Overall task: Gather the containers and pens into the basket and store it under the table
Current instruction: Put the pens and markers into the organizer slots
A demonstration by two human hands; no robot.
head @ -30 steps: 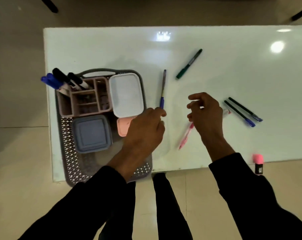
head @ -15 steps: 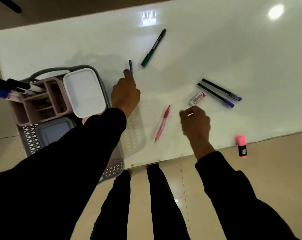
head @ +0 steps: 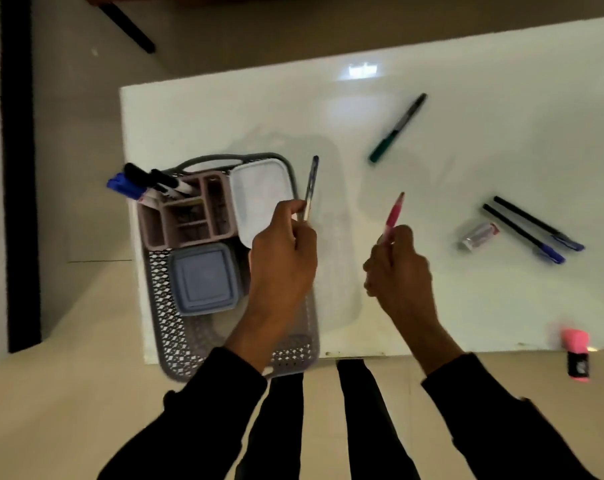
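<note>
The white table [head: 501, 109] bears a basket [head: 175, 337], loose pens [head: 397, 128], perhaps an eraser [head: 479, 234].

Both pens now off table [head: 501, 98]: left hand [head: 283, 258] lifted blue pen [head: 311, 188], right hand [head: 397, 275] picked up pink pen [head: 394, 213].

Head-worn view, steeply down, close.

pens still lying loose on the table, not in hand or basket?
3: a green pen far centre, and two blue-capped black pens side by side at right. The pink highlighter on the near edge isn't counted.
</note>
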